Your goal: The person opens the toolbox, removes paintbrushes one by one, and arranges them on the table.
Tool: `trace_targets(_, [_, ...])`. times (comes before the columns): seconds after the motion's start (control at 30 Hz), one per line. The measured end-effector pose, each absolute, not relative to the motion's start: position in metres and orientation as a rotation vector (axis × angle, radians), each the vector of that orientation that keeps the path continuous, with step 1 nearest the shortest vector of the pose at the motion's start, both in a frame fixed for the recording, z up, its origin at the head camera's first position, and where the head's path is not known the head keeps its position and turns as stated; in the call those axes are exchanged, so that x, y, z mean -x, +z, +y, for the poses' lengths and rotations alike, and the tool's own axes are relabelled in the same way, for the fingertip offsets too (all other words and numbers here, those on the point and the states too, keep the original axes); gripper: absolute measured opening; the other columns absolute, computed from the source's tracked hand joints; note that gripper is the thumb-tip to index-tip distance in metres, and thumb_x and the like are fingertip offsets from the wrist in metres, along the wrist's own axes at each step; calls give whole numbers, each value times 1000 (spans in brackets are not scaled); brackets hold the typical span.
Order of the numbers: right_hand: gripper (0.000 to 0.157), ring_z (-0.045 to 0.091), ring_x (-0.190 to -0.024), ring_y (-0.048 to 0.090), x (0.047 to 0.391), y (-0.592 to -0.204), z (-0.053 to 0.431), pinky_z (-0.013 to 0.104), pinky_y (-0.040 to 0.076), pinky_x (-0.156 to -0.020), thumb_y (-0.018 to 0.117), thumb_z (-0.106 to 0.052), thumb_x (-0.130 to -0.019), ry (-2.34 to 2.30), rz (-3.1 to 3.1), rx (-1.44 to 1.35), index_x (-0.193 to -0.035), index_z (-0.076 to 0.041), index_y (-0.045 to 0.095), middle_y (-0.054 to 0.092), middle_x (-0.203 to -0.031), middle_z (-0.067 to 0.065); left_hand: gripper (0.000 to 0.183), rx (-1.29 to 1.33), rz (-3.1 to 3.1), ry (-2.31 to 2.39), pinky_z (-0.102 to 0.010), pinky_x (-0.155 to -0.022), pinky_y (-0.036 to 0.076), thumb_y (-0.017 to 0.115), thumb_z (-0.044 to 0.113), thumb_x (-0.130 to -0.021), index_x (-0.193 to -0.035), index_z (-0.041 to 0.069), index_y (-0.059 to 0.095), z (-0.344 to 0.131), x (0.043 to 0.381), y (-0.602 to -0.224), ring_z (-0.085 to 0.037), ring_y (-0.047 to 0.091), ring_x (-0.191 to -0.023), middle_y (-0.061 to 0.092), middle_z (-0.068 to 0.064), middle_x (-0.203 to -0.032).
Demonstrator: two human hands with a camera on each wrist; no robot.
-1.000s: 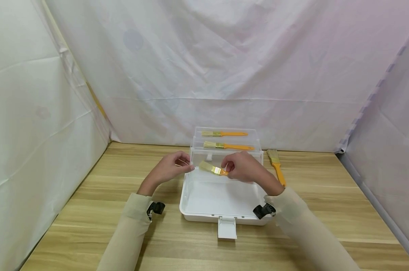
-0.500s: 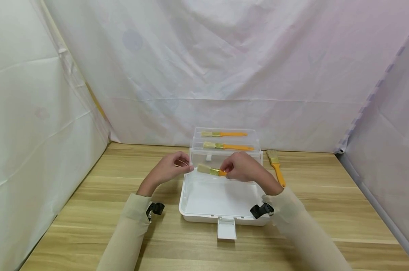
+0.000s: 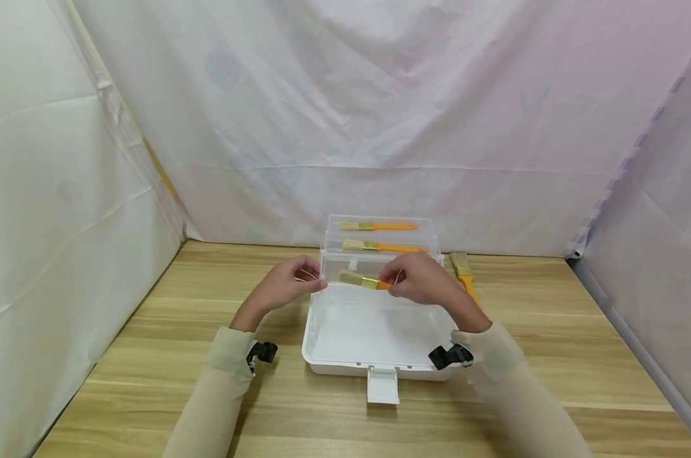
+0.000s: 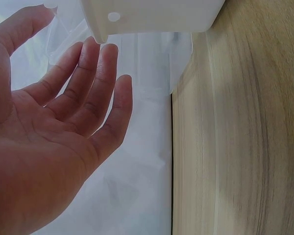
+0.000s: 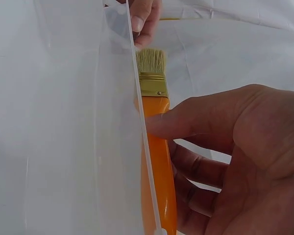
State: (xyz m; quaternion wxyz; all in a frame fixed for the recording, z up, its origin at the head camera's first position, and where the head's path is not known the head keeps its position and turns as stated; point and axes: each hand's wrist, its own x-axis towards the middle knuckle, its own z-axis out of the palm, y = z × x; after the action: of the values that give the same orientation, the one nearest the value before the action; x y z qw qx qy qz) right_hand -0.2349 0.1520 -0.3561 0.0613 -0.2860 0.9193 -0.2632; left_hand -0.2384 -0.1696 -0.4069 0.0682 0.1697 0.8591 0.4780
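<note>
A white toolbox (image 3: 379, 337) stands open on the table, its clear tiered trays (image 3: 332, 236) raised at the back. In my right hand (image 3: 416, 278) is a paintbrush (image 3: 370, 282), the thumb and fingers pinching its orange handle, bristles pointing left. The right wrist view has this brush (image 5: 159, 166) along a clear tray edge (image 5: 143, 122), which overlaps part of it. My left hand (image 3: 285, 284) is at the left side of the clear trays, thumb tip by their edge. Its fingers (image 4: 105, 78) are loosely bent and hold nothing.
Two more paintbrushes lie in the raised trays, an upper brush (image 3: 388, 226) and a lower brush (image 3: 393, 247). On the table right of the box lies a wider paintbrush (image 3: 462, 270). The white latch (image 3: 383, 386) hangs down in front. A pale curtain (image 3: 253, 127) closes the back.
My right hand has shifted slightly up and to the right with the paintbrush over the last half second. My left hand stays in place.
</note>
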Motion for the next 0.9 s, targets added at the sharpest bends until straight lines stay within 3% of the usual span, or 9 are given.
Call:
trace_targets(0.33, [17, 20, -88, 72, 228, -353, 169, 41, 62, -79, 82, 2, -93, -922, 2788, 850, -109, -3, 84, 78, -100, 4, 30, -517, 2592, 1437, -45, -96, 60, 82, 29, -100, -120, 9, 71, -170, 238, -407, -26, 72, -112, 75, -5, -113])
trace_targets(0.67, [19, 19, -81, 65, 227, -354, 188, 34, 57, -71, 80, 3, -92, -972, 2813, 799, -110, -2, 83, 75, -92, 2, 30, -512, 2591, 1435, -45, -95, 60, 81, 29, -100, -121, 9, 71, -169, 238, -407, -26, 71, -112, 74, -6, -114])
trace_targets(0.9, [20, 21, -86, 65, 225, -353, 202, 34, 57, -74, 78, 2, -94, -1008, 2807, 759, -113, 0, 81, 75, -98, 4, 31, -511, 2587, 1439, -46, -96, 60, 81, 29, -101, -121, 9, 71, -169, 237, -406, -26, 71, -113, 74, -6, -115])
